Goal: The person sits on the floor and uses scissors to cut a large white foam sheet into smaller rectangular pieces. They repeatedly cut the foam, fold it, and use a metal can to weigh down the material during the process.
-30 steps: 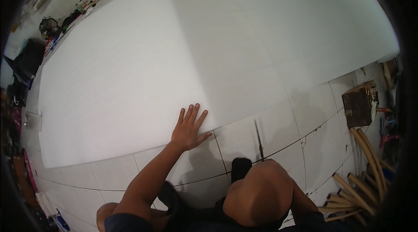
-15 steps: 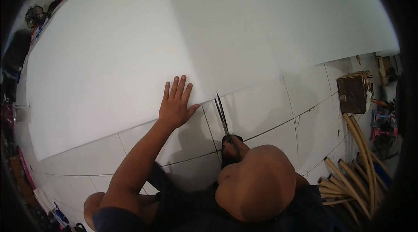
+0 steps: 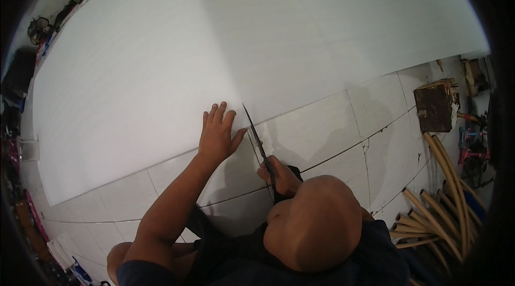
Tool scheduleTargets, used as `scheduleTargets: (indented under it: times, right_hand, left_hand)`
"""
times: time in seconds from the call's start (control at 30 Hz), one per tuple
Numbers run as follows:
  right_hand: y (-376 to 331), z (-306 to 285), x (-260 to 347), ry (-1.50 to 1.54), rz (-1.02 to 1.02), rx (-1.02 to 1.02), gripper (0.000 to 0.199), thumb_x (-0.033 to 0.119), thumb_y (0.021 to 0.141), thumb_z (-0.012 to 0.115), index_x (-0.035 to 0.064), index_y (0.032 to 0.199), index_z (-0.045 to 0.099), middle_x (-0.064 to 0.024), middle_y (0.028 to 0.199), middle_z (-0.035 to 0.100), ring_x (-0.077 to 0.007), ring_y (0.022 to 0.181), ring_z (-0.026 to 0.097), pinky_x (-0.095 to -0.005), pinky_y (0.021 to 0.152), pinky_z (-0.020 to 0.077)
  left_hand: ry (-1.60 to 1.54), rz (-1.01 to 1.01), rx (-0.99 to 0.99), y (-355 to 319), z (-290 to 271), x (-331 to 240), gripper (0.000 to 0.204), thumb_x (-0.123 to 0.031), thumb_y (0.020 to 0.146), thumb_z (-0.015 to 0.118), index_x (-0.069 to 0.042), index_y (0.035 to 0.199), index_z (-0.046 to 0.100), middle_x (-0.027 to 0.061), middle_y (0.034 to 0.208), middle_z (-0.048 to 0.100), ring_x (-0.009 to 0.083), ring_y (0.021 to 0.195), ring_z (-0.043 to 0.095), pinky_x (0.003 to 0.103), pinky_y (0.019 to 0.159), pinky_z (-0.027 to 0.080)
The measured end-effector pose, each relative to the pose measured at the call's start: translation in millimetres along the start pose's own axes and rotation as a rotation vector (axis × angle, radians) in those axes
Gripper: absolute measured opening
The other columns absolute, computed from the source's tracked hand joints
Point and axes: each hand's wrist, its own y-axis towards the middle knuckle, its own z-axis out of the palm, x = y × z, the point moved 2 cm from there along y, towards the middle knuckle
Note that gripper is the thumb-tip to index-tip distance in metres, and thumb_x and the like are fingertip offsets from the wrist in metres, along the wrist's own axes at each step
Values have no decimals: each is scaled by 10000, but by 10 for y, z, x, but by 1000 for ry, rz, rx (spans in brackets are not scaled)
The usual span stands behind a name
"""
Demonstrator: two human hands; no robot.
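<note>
A large white sheet (image 3: 145,87) is spread over the tiled floor, its near edge running just in front of me. My left hand (image 3: 216,134) lies open across that edge, fingers on the sheet and thumb stretched to the right. My right hand (image 3: 283,176) grips a pair of long dark scissors (image 3: 258,140) by the handles. The blades point away from me and slightly left, their tip reaching over the sheet's edge just right of my left thumb. Whether a blade is under the sheet I cannot tell.
My bent right knee (image 3: 324,221) rises close behind my right hand. A worn brown box (image 3: 433,108) stands on the floor at the right, with several tan tubes (image 3: 448,189) nearer me. Pale tiles (image 3: 327,125) show along the sheet's near edge. Assorted items line the left rim.
The scissors have swung left toward my left thumb, and their tip now overlaps the sheet's edge. Their blades look closer together. My left hand's fingers have drawn in slightly.
</note>
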Motion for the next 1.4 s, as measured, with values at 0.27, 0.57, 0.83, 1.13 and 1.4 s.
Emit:
scheduleTargets:
  times: [0.27,0.57,0.83,1.13,1.4]
  right_hand:
    - [44,-59,288,-198,91,97,484,432,882,702,27,1057,504,-218,889,633,-387,886,627,-450,801,457]
    - [-14,-12,145,-207,28,29,463,360,875,730,27,1087,489,-150,803,614,-318,778,620,-409,751,474]
    - [8,27,176,-123,-36,87,430,347,893,711,13,1047,490,-134,768,597,-266,720,588,-390,732,473]
    - [79,16,132,-166,-14,16,409,391,904,684,10,916,537,-159,776,608,-278,736,586,-399,729,467]
    - [283,109,165,-30,-74,61,420,431,977,579,56,811,490,6,624,470,-96,559,475,-278,532,417]
  left_hand:
    - [-52,1,-31,-38,3,32,480,-293,831,749,-36,1177,540,265,1401,424,485,1342,358,594,1104,285]
    - [-143,21,-50,-64,-33,80,459,-272,822,760,-57,1160,535,251,1396,418,485,1332,367,599,1107,292]
    - [-173,25,-82,-87,20,118,428,-192,799,779,-77,1140,548,217,1341,448,461,1308,404,618,1099,293]
    - [-190,79,-135,-129,100,133,288,-125,818,738,-75,1061,590,202,1290,488,459,1296,428,648,1091,273]
    - [-141,111,-158,-211,164,188,164,-129,853,678,-105,1000,610,169,1258,523,415,1320,422,649,1103,249]
